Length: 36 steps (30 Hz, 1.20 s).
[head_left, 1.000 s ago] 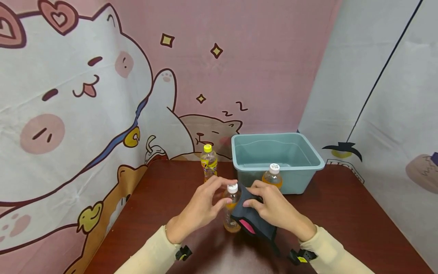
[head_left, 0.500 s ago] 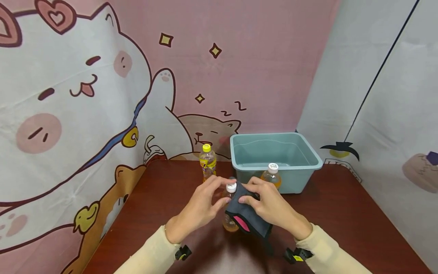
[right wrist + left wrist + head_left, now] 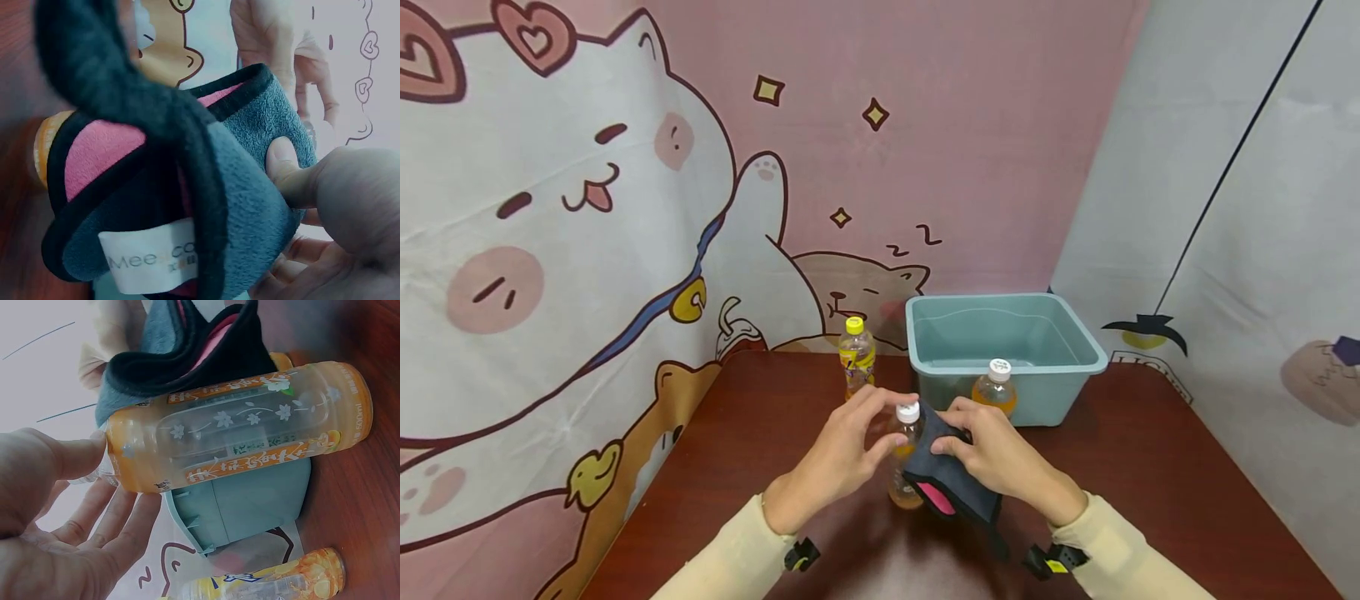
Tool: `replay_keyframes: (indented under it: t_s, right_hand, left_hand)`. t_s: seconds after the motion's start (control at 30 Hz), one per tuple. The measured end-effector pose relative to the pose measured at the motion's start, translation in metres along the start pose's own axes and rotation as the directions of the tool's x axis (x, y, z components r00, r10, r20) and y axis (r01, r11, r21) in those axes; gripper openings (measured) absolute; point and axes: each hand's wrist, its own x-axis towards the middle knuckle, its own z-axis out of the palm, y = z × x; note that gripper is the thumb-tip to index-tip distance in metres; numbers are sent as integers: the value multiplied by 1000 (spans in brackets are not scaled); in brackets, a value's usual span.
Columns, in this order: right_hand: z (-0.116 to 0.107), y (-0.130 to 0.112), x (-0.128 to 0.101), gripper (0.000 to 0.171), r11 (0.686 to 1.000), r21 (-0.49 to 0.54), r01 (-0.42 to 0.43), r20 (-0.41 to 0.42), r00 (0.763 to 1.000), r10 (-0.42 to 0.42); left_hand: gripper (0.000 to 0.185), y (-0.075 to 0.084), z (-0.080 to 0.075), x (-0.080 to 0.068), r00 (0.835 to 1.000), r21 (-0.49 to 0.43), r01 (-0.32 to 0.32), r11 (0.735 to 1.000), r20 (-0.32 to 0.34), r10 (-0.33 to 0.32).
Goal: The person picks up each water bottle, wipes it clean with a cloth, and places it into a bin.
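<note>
The teal tub (image 3: 1006,333) sits at the desk's (image 3: 1150,467) far edge. Nearer the front edge, mid-desk, the bottle (image 3: 904,457) stands upright; the left hand (image 3: 838,454) steadies it with loose, relaxed fingers. The right hand (image 3: 1000,457) pinches the grey cloth (image 3: 951,479) against it. Wiping goes best with the bottle braced.

In our head view the cloth (image 3: 953,483) hides the bottle's (image 3: 905,467) side at 3 o'clock. Our right wrist view blurs the cloth's near fold; the label's print stays unreadable.
</note>
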Motion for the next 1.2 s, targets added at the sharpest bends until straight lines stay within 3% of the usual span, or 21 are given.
replay_keyframes:
  t_s: [0.33, 0.53, 0.73, 0.93, 1.2]
  right_hand:
    - [15, 23, -4, 29, 1000, 6, -30, 176, 984, 29]
    - [23, 29, -2, 7, 999, -35, 0, 234, 972, 8]
    - [35, 34, -4, 16, 996, -76, 44, 282, 959, -21]
    - [44, 39, -5, 40, 991, -108, 78, 289, 956, -44]
    - [35, 36, -5, 21, 995, -78, 67, 251, 967, -46]
  left_hand:
    - [54, 3, -1, -2, 1000, -11, 14, 1000, 7, -14]
    - [54, 3, 0, -1, 1000, -21, 21, 1000, 11, -20]
    - [55, 3, -1, -1, 1000, -5, 24, 1000, 12, -24]
    - [55, 2, -1, 0, 1000, -1, 28, 1000, 14, -28]
    - [55, 2, 0, 0, 1000, 9, 17, 1000, 8, -17]
